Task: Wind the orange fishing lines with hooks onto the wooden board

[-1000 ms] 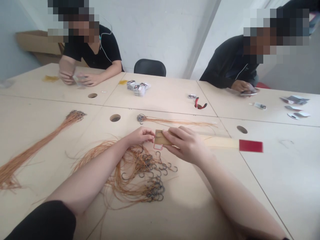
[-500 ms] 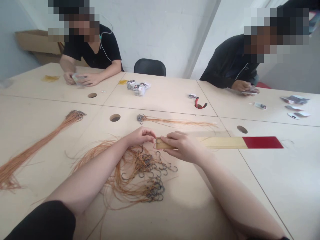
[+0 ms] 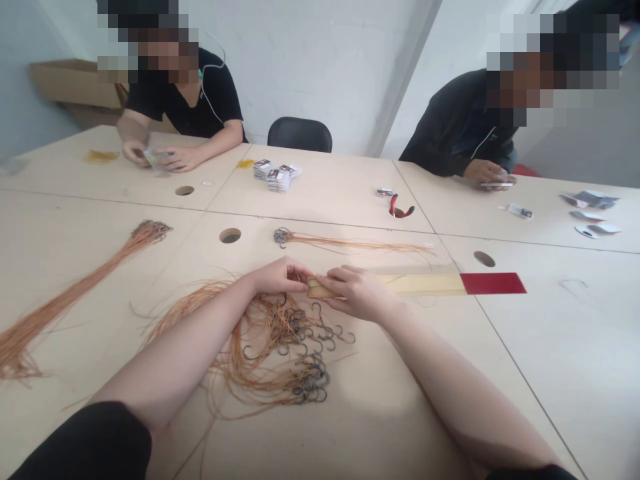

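My right hand [image 3: 357, 291] is closed over the left part of a long flat strip [image 3: 425, 285], cream with a dark red end. My left hand [image 3: 283, 275] has its fingers curled and pinched at the strip's left tip; whether a thin line is also between them is hidden. Right below my hands lies a loose pile of dark fish hooks [image 3: 307, 383] tied to orange lines [image 3: 240, 360]. Behind the strip lies a straight bundle of hooked orange lines [image 3: 350, 243], its hooks to the left.
Another bundle of hooked lines [image 3: 100, 280] lies on the left. Across the table [image 3: 380, 413] are small packs [image 3: 277, 177], red-handled pliers [image 3: 401, 208] in a cable hole, and two co-workers handling packets. Some thin clear line [image 3: 575, 288] lies right of the strip.
The strip's red end has shifted left and now lies away from the thin clear line. My right hand has moved slightly left, and my left fingers have come against the strip's tip.
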### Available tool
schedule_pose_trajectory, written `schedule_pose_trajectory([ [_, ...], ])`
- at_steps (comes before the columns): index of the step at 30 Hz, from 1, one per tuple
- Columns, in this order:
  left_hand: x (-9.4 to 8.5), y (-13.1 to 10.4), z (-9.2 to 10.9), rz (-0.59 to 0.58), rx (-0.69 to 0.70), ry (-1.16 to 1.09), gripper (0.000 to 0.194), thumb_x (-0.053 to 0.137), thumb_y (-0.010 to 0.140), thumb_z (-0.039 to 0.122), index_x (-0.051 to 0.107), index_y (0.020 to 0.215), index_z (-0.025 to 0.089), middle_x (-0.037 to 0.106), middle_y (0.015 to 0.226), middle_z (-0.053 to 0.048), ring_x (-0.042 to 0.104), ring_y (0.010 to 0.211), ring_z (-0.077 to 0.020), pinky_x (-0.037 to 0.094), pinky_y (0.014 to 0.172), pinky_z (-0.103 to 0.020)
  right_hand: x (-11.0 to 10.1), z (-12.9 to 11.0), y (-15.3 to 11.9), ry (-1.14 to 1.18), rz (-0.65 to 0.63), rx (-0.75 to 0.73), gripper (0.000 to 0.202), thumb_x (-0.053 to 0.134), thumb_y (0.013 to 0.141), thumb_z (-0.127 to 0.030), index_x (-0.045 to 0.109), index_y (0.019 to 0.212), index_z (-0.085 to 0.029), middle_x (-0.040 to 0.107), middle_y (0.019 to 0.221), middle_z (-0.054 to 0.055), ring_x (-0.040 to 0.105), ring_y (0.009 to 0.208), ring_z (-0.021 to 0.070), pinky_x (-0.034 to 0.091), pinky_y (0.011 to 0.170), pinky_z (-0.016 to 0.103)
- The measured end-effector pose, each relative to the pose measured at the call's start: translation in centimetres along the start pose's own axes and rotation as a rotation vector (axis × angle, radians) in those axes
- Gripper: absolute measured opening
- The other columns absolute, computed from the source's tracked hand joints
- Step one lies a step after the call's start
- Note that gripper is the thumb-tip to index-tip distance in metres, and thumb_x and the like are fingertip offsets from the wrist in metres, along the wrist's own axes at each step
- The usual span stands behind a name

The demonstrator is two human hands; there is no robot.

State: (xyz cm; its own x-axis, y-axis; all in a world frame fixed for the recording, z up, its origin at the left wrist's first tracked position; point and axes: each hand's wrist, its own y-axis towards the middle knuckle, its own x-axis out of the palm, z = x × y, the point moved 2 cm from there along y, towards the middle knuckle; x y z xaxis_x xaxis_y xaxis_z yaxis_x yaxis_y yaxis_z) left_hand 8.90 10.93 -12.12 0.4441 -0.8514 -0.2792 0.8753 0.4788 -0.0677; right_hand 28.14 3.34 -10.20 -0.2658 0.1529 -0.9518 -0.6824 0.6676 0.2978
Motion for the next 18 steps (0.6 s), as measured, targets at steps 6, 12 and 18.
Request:
schedule_pose_trajectory([
  [6, -0.1, 0.0, -0.3, -0.051, -0.025, -0.019, 0.026, 0.061, 0.076, 0.025, 0.065, 0.097, 0.01, 0.067, 0.088, -0.008, 0.06, 0.077, -0.0135, 0.046, 0.07, -0.02, 0.9, 0.2, -0.1, 0.036, 0.054, 0.005, 0.04, 0.045, 0.089, -0.041, 0.053, 0.121, -0.019, 0.058, 0.098, 0.009, 0.054, 0.087, 0.0183, 0.047, 0.076, 0.031],
  [12, -0.2, 0.0, -0.4, -0.078, -0.016, -0.065, 0.026, 0.061, 0.076, 0.026, 0.065, 0.096, 0.01, 0.068, 0.089, -0.008, 0.06, 0.078, -0.0135, 0.046, 0.071, -0.02, 1.1, 0.3, -0.2, 0.07, 0.069, 0.01, 0.04, 0.046, 0.088, -0.04, 0.052, 0.122, -0.02, 0.058, 0.1, 0.009, 0.055, 0.088, 0.0183, 0.047, 0.077, 0.031],
  [18, -0.2, -0.1, -0.3, -0.067, -0.013, -0.019, 0.023, 0.059, 0.078, 0.024, 0.065, 0.094, 0.009, 0.066, 0.085, -0.007, 0.058, 0.075, -0.0124, 0.045, 0.069, -0.019, 1.2, 0.4, -0.3, 0.079, 0.07, 0.004, 0.041, 0.046, 0.088, -0.04, 0.052, 0.123, -0.019, 0.058, 0.101, 0.009, 0.055, 0.089, 0.0185, 0.047, 0.078, 0.031],
])
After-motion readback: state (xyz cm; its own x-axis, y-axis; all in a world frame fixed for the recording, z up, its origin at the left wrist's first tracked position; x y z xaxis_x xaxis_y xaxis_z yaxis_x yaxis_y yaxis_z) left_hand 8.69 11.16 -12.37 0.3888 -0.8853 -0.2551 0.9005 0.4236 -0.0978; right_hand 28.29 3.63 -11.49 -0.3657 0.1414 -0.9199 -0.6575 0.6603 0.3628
